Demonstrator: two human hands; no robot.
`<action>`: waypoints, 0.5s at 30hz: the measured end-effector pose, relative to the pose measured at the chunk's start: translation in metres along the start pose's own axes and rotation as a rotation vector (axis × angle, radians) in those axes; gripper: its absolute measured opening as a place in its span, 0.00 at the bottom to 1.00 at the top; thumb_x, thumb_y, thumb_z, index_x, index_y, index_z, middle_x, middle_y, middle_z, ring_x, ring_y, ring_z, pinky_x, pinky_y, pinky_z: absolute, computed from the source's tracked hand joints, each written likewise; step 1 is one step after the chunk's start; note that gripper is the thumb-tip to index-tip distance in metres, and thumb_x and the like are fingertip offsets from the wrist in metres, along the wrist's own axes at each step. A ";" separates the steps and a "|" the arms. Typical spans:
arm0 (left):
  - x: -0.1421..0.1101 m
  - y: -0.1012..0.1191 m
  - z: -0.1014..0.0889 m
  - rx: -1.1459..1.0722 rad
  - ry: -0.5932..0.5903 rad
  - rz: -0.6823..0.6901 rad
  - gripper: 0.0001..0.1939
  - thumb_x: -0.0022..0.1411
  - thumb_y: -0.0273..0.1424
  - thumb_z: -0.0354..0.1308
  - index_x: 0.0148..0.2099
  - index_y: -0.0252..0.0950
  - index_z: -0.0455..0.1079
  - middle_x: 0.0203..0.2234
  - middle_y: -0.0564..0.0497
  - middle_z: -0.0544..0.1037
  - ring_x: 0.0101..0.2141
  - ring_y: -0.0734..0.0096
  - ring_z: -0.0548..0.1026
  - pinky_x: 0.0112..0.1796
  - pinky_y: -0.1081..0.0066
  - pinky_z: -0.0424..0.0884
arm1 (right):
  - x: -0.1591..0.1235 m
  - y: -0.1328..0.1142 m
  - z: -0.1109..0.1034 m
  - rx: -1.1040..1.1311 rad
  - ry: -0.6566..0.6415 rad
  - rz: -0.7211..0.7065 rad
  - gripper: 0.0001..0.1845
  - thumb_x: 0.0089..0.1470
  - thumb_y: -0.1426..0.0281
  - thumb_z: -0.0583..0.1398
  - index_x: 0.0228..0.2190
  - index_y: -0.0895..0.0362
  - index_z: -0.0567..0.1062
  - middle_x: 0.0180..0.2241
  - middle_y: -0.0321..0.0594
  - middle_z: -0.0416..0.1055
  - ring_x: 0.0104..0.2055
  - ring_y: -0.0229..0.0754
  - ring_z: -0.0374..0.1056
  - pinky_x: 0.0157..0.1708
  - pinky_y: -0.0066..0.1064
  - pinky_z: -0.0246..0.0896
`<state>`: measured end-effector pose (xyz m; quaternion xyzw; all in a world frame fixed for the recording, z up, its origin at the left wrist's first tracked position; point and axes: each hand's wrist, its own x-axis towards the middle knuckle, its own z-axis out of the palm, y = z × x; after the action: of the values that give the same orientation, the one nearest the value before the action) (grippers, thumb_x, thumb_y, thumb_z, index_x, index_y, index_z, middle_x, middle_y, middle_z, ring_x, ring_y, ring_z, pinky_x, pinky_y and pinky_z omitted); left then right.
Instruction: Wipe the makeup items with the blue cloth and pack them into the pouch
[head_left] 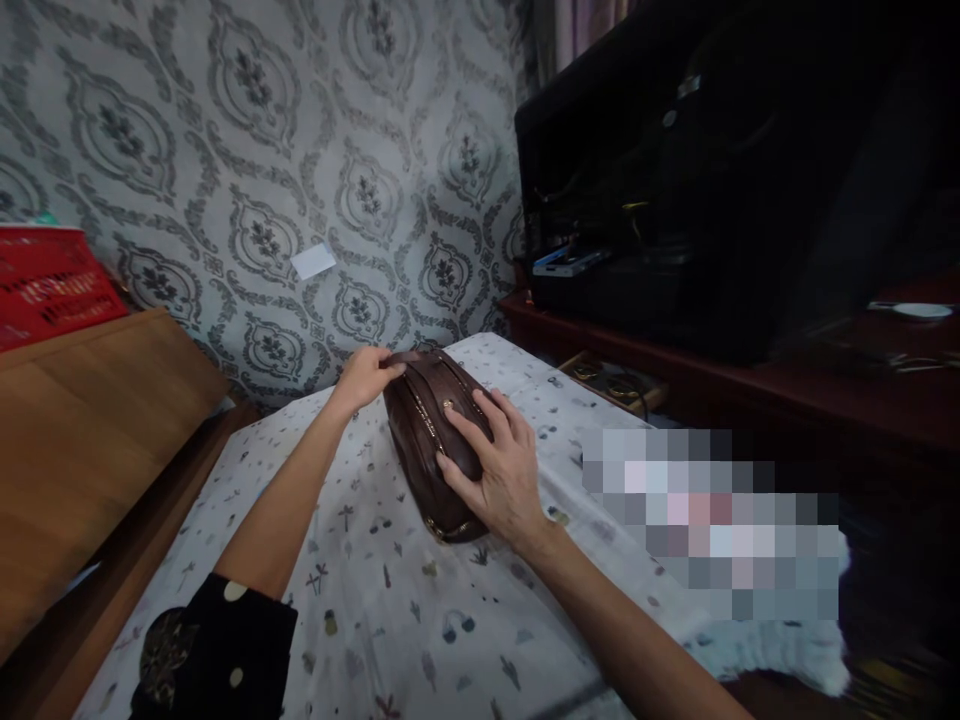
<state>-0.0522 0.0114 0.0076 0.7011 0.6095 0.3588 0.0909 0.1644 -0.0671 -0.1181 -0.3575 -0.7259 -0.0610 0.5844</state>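
A dark brown leather handbag [420,440] with gold-coloured zips lies on the patterned white sheet [375,620] in the middle of the head view. At the bag's far end, my left hand [367,378] is closed on its strap, thumb towards me. My right hand [499,470] rests on the bag's top and right side with fingers spread, the fingertips near a zip and a small gold fitting. Part of the bag's right side is hidden under this hand.
Grey patterned wallpaper [360,120] stands behind, with a small white card [313,261] on it. To the left is a wooden panel [105,420] with a red box [56,285]. A large dark screen [720,200] and an open drawer [615,380] are at right, beside a blurred-out patch.
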 end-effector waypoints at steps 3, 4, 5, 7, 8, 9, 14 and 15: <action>-0.002 0.001 -0.002 0.026 -0.032 0.024 0.10 0.50 0.38 0.63 0.26 0.36 0.73 0.19 0.54 0.71 0.28 0.66 0.71 0.32 0.70 0.66 | -0.001 0.002 0.000 0.001 -0.005 -0.007 0.22 0.60 0.59 0.60 0.54 0.52 0.73 0.61 0.50 0.63 0.66 0.61 0.54 0.60 0.57 0.58; -0.002 0.002 -0.002 0.035 -0.036 0.031 0.10 0.51 0.38 0.63 0.27 0.36 0.73 0.19 0.54 0.72 0.28 0.66 0.71 0.33 0.69 0.67 | -0.001 0.003 0.000 -0.002 -0.006 -0.013 0.23 0.60 0.58 0.60 0.54 0.52 0.73 0.61 0.50 0.62 0.66 0.61 0.54 0.60 0.57 0.58; -0.002 0.004 -0.002 0.045 -0.035 0.038 0.09 0.52 0.37 0.62 0.28 0.36 0.73 0.20 0.54 0.72 0.29 0.65 0.71 0.34 0.69 0.67 | -0.001 0.003 0.000 -0.005 -0.006 -0.021 0.23 0.60 0.58 0.59 0.55 0.52 0.72 0.61 0.51 0.62 0.66 0.61 0.55 0.60 0.57 0.58; -0.001 0.009 0.000 0.069 -0.022 0.053 0.08 0.53 0.35 0.62 0.31 0.36 0.74 0.23 0.53 0.74 0.30 0.65 0.72 0.36 0.68 0.68 | -0.002 0.004 -0.001 -0.003 -0.006 -0.030 0.24 0.61 0.58 0.59 0.56 0.52 0.70 0.61 0.51 0.63 0.66 0.61 0.55 0.60 0.56 0.58; -0.001 0.012 0.001 0.078 -0.012 0.062 0.07 0.53 0.34 0.61 0.32 0.36 0.74 0.25 0.52 0.75 0.31 0.64 0.72 0.37 0.67 0.68 | -0.002 0.004 -0.001 0.005 -0.004 -0.030 0.25 0.62 0.58 0.58 0.57 0.53 0.69 0.61 0.52 0.63 0.66 0.61 0.55 0.60 0.56 0.58; 0.000 0.016 0.004 0.085 -0.005 0.074 0.08 0.53 0.33 0.62 0.35 0.35 0.75 0.28 0.51 0.77 0.33 0.63 0.73 0.39 0.67 0.68 | -0.002 0.004 -0.001 0.015 0.002 -0.024 0.26 0.62 0.58 0.58 0.58 0.54 0.68 0.61 0.53 0.63 0.66 0.61 0.55 0.60 0.56 0.58; 0.008 0.035 0.024 0.155 -0.019 0.114 0.13 0.56 0.34 0.62 0.42 0.35 0.77 0.36 0.48 0.80 0.39 0.62 0.75 0.42 0.67 0.67 | -0.004 0.004 0.001 0.049 0.053 -0.009 0.23 0.61 0.60 0.58 0.55 0.57 0.68 0.60 0.56 0.63 0.66 0.61 0.56 0.60 0.58 0.58; 0.010 0.038 0.029 0.168 -0.018 0.112 0.11 0.56 0.35 0.61 0.40 0.35 0.77 0.33 0.49 0.80 0.37 0.62 0.74 0.40 0.68 0.66 | -0.005 0.005 0.001 0.050 0.060 -0.013 0.23 0.61 0.60 0.58 0.54 0.57 0.68 0.60 0.56 0.63 0.66 0.61 0.56 0.60 0.58 0.59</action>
<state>-0.0044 0.0204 0.0125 0.7423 0.5965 0.3047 0.0171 0.1663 -0.0650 -0.1242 -0.3361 -0.7117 -0.0573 0.6142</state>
